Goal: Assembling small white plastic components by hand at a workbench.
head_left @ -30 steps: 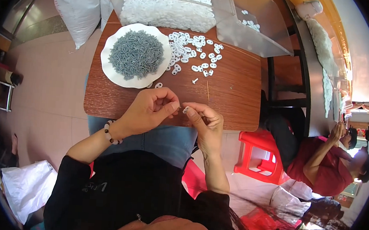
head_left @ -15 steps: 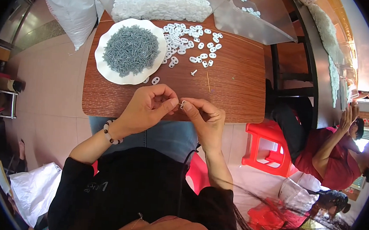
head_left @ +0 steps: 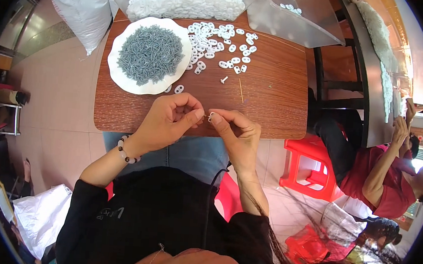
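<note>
Over the near edge of the wooden table (head_left: 272,111), my two hands almost meet at the fingertips. My left hand (head_left: 170,119) is closed in a pinch on a tiny brownish thing, too small to name. Between the thumb and forefinger of my right hand (head_left: 238,134) is a small white two-hole piece (head_left: 210,116), partly covered by the thumb. Beyond the hands stands a scalloped white plate (head_left: 113,71) heaped with small grey rod-like pieces (head_left: 150,54). Loose white two-hole pieces (head_left: 210,48) lie scattered to its right. A small white T-shaped piece (head_left: 223,80) and a thin yellow stick (head_left: 241,91) lie nearer.
A clear bin (head_left: 117,3) full of white pieces stands at the back, beside another clear bin (head_left: 297,30) holding a few. A white sack (head_left: 80,10) is at far left. To the right are a red stool (head_left: 292,162) and a person in a red shirt (head_left: 365,182) at another table.
My hands keep nearly the same place and pinch; the white piece has turned slightly in my right fingers. The view has shifted a little. The other person's hands have moved apart.
</note>
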Available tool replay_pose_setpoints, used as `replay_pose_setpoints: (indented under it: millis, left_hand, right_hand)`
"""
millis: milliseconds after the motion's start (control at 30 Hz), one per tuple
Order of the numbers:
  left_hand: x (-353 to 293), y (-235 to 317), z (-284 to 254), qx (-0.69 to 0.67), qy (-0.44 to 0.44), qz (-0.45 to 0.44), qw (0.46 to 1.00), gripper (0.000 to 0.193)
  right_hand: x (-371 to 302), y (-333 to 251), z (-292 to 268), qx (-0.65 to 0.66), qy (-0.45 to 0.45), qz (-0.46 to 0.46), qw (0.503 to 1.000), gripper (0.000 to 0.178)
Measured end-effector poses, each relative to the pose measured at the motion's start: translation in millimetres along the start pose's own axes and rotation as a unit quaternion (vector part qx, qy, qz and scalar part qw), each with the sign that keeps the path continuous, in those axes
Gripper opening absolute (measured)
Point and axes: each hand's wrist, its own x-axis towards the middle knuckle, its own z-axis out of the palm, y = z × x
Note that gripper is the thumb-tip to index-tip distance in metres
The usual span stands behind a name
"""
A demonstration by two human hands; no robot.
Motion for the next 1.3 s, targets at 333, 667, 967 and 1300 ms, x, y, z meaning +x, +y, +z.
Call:
replay_pose_setpoints:
  millis: [333,667,967,1300]
  left_hand:
    - [-0.7,-1.3,1.0,0.045,0.012,0.013,0.999,0.014]
    - [-1.0,-4.5,3.0,0.052,0.031,0.016,0.998,0.014]
    - [-5.3,-5.6,5.5,0.02,0.052,-0.005,0.998,0.017]
    - [-6.1,-6.4,8.7,-0.013,0.053,-0.014,0.998,0.018]
  right_hand:
    - [1.8,-0.8,3.3,-0.047,0.005,-0.039,0.998,0.013]
    - [1.2,-5.8,5.5,-0.077,0.022,-0.045,0.996,0.012]
    - [0.9,3.4,8.7,-0.06,0.013,-0.05,0.997,0.012]
    - [-0.1,4.0,8.1,-0.066,0.013,-0.06,0.996,0.012]
